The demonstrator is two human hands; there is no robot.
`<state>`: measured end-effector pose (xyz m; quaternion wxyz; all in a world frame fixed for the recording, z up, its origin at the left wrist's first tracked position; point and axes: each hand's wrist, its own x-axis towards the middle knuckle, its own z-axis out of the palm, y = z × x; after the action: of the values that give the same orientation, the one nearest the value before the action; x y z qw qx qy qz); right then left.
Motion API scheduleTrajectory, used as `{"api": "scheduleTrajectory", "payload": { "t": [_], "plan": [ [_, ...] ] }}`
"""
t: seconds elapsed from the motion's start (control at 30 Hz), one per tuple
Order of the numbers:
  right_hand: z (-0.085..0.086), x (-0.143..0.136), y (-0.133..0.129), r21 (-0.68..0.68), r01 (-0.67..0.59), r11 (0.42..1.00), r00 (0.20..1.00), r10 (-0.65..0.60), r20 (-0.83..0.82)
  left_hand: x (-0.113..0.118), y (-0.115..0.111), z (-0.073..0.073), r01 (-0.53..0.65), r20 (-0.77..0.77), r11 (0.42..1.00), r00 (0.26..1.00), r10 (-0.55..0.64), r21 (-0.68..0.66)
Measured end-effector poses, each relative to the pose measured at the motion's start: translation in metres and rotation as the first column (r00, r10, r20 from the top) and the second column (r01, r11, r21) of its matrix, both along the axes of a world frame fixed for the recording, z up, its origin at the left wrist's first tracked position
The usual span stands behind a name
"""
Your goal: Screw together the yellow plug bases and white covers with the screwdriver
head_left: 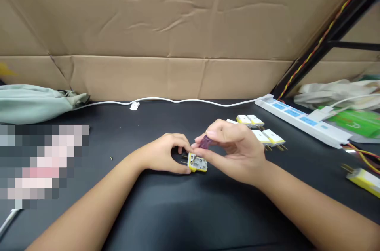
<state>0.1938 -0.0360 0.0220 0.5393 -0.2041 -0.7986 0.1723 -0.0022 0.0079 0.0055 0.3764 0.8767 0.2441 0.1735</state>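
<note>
An open yellow-and-white plug (197, 162) lies flat on the black mat (166, 211), prongs pointing left, its long axis running left to right. The left hand (166, 155) curls around its pronged end, thumb and fingers pinching it steady. Just above and to the right, touching or nearly so, the right hand (234, 148) pinches a small dark purple piece (204, 141) between thumb and forefinger, directly over the plug's exposed inside. Both hands close on the plug; the right one comes at it from above. Behind the right hand, finished plugs (261, 132) lie in a loose cluster. A white power strip (299, 118) runs along the mat's far right edge, a tiny screw (111, 158) lies alone at left, and cardboard (178, 25) walls the back.
</note>
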Motion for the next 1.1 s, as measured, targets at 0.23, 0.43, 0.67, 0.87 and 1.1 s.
{"api": "scheduleTrajectory", "payload": {
  "t": [0.23,0.43,0.67,0.87,1.1],
  "plan": [
    [-0.002,0.001,0.004,-0.008,-0.047,0.999,0.999,0.047,0.001,0.0,0.001,0.0,0.016,0.027,1.0,0.999,-0.017,0.015],
    [0.002,0.006,0.004,-0.157,-0.173,0.972,0.985,0.168,-0.044,0.0,0.001,-0.001,0.027,0.041,1.0,0.999,-0.028,0.012],
    [0.004,0.002,0.007,0.112,0.027,0.993,0.998,-0.033,0.05,-0.001,0.001,0.0,0.009,0.015,1.0,1.0,-0.009,-0.006],
    [0.005,0.009,0.003,-0.248,-0.216,0.944,0.976,0.217,-0.025,-0.001,0.003,-0.003,0.022,0.02,1.0,1.0,-0.022,0.01],
    [0.007,0.002,0.003,0.061,-0.067,0.996,0.998,0.067,0.004,-0.001,0.003,-0.001,0.026,-0.017,0.999,1.0,-0.026,-0.024]
  ]
}}
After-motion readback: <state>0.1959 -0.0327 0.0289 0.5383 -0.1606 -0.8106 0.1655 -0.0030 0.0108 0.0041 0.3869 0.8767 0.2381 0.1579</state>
